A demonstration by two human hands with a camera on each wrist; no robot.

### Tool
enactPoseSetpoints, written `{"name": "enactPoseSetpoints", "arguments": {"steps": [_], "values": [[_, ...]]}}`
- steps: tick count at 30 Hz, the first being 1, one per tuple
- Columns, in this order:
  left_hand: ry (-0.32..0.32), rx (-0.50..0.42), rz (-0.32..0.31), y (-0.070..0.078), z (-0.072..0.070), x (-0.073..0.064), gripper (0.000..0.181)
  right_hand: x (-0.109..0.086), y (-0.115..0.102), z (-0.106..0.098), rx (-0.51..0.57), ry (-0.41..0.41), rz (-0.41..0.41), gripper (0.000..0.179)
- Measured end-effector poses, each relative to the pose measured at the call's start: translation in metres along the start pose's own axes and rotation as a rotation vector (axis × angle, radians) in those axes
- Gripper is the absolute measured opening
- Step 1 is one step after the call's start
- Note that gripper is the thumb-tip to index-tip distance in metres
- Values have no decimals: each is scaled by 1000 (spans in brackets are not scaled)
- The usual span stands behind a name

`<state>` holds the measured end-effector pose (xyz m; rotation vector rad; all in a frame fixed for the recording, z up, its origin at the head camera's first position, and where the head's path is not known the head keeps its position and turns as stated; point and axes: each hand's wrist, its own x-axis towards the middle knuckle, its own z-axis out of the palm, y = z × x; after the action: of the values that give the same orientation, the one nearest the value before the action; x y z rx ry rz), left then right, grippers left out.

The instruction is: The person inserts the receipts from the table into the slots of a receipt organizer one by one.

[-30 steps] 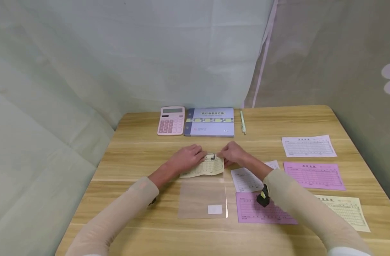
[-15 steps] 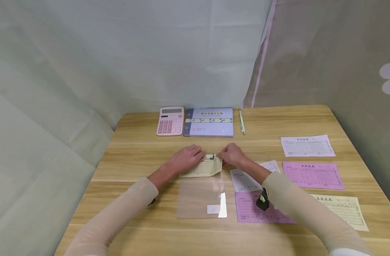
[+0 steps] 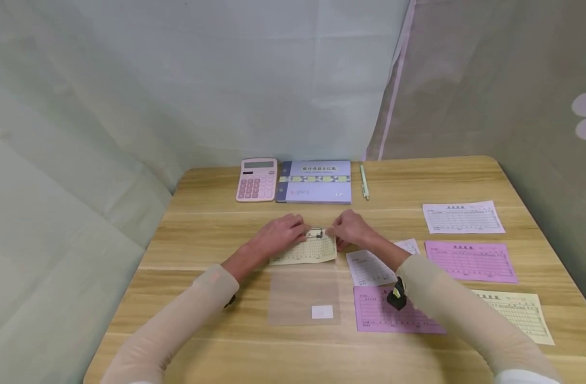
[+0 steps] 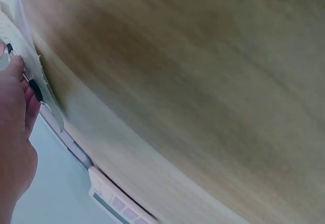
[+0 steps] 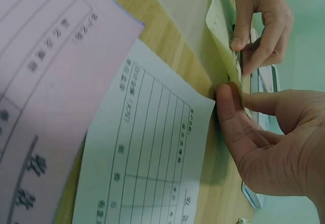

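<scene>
A yellow printed form (image 3: 312,252) lies over the top part of a clear clipboard (image 3: 298,296), which has a small white label (image 3: 322,312) near its lower right corner. A wire clip (image 3: 315,230) with black ends crosses the form's upper edge. My left hand (image 3: 280,234) pinches the clip at its left side; in the left wrist view its thumb lies by the wire clip (image 4: 34,89). My right hand (image 3: 349,228) pinches the form's upper right edge between thumb and fingers. In the right wrist view the yellow form (image 5: 219,36) bends up between both hands.
A pink calculator (image 3: 256,180), a lilac account book (image 3: 314,182) and a pen (image 3: 364,182) lie along the back. To the right are a white form (image 3: 367,269), a purple form (image 3: 394,314), and further out white (image 3: 463,217), purple (image 3: 470,261) and yellow (image 3: 523,314) forms.
The form's lower right corner, lifted half a second ago, now lies flatter. A bright glare on the clipboard's right side has gone. Both hands stay nearly in place.
</scene>
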<state>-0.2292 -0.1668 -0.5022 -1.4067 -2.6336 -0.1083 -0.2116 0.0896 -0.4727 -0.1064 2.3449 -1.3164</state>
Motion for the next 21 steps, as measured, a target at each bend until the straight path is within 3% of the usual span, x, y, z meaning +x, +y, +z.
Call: {"name": "enactPoseSetpoints", "arguments": {"steps": [4,11,16,21], "values": [[-8,-25,-5,-1,-2,0,37,-2,1,-4,-37,0,-14,20],[-6,-55,-12,-8,-14,-5,41,-3,3,-6,4,3,-15,13],[-26,-62,-80,-15,-26,-15,46,-6,4,-11,-3,7,-41,11],[-54,-55,-148,-23,-34,-29,59,-15,4,-24,-105,48,-78,16]]}}
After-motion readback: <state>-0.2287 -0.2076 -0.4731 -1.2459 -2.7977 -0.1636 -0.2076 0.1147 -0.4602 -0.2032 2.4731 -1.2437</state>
